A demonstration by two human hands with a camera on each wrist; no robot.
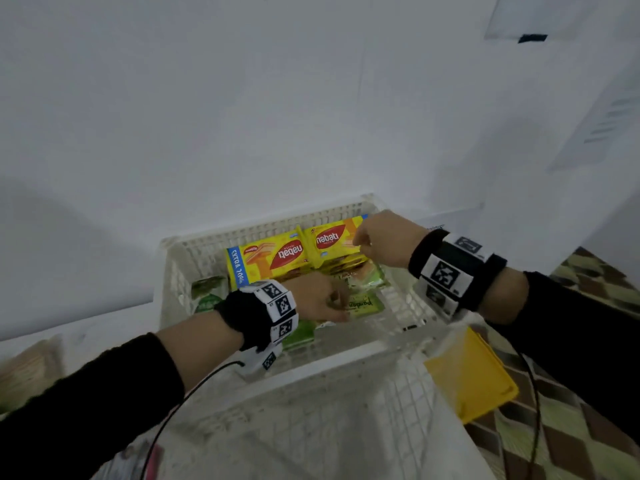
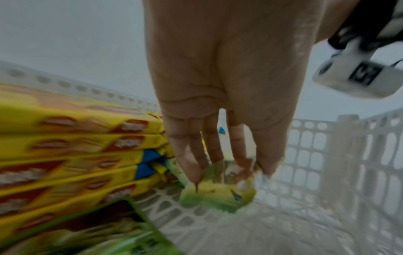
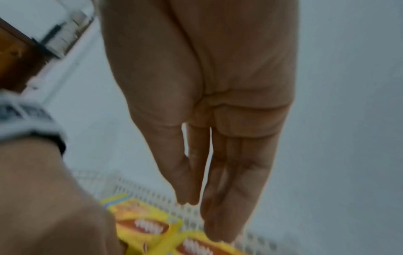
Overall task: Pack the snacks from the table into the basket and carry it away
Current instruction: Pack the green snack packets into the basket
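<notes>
Snacks sit in white basket: yellow wafer packs stacked at back, green packet on basket floor under left hand, fingertips pinching it; right hand w/ fingers straight, over right-side wafer pack

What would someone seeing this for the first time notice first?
Bright yellow wafer packs stacked at the far side of a white basket catch the eye. The left hand reaches in near the middle, fingers on a green packet, while the right hand hovers over the right yellow stack. A yellow tray lies right of the basket.
</notes>
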